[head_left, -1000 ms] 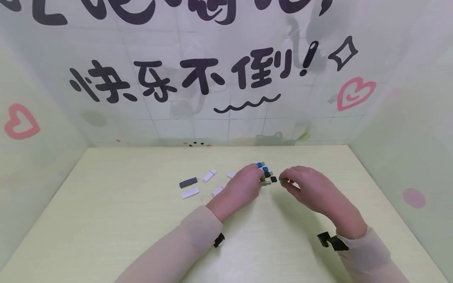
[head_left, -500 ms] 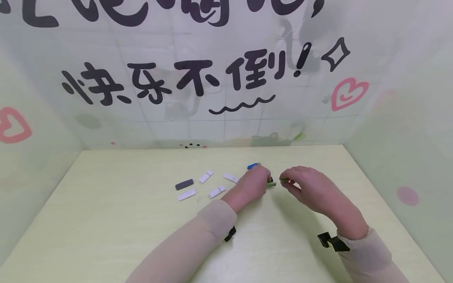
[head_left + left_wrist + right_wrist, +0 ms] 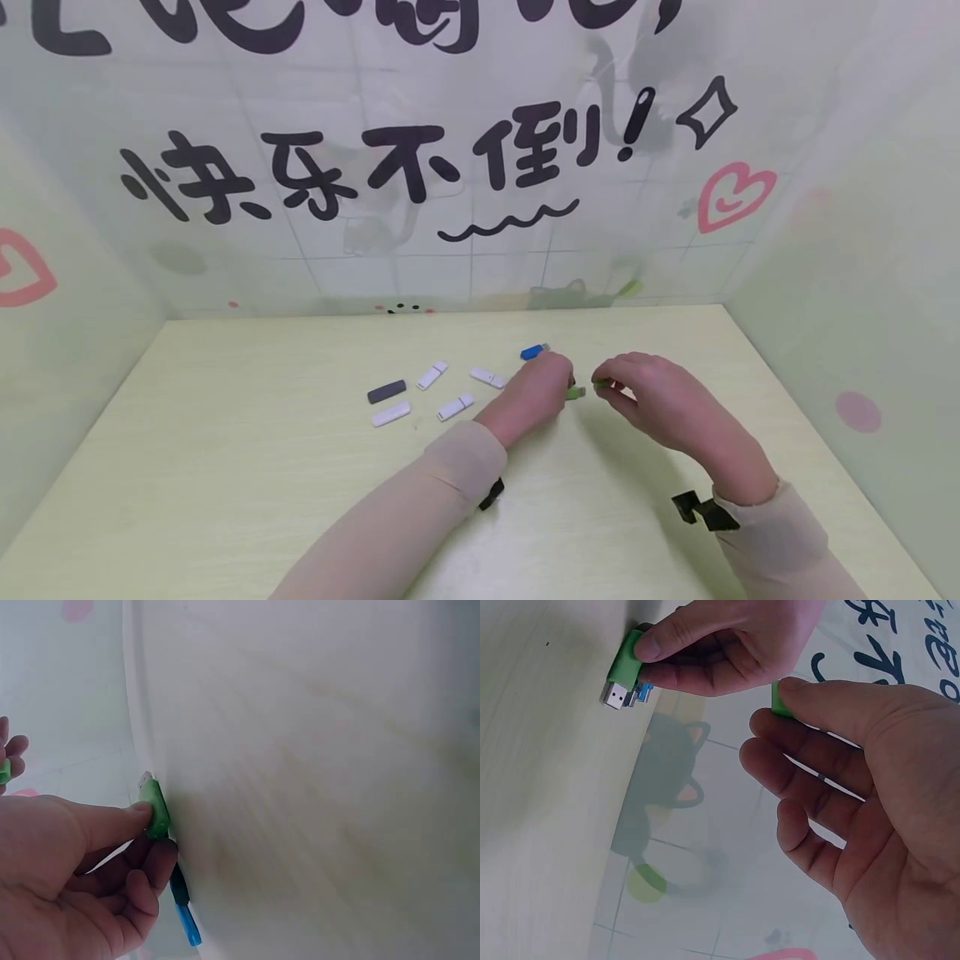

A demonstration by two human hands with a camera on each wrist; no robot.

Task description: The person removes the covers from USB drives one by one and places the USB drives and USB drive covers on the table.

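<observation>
My left hand (image 3: pixel 534 390) pinches a green USB stick (image 3: pixel 624 660) between thumb and fingers, low over the table, its metal plug bare and pointing to the right. A little to the right, my right hand (image 3: pixel 652 400) holds a small green cap (image 3: pixel 780 700) between thumb and fingertips, raised above the table. A gap separates cap and stick. Beyond my left hand lies a blue USB stick (image 3: pixel 532 352) with its plug showing. A black USB stick (image 3: pixel 178 885) shows past the left fingers in the left wrist view; in the head view my hand mostly hides it.
Left of my left hand lie several white USB sticks (image 3: pixel 455 407) and a dark grey one (image 3: pixel 386 392) on the pale table (image 3: pixel 247 467). A printed wall (image 3: pixel 420 275) closes off the back, with side walls at both ends.
My left hand has moved to the right with the green stick, covering the black stick and small caps seen earlier. The right hand stays almost still. The head view has shifted slightly.
</observation>
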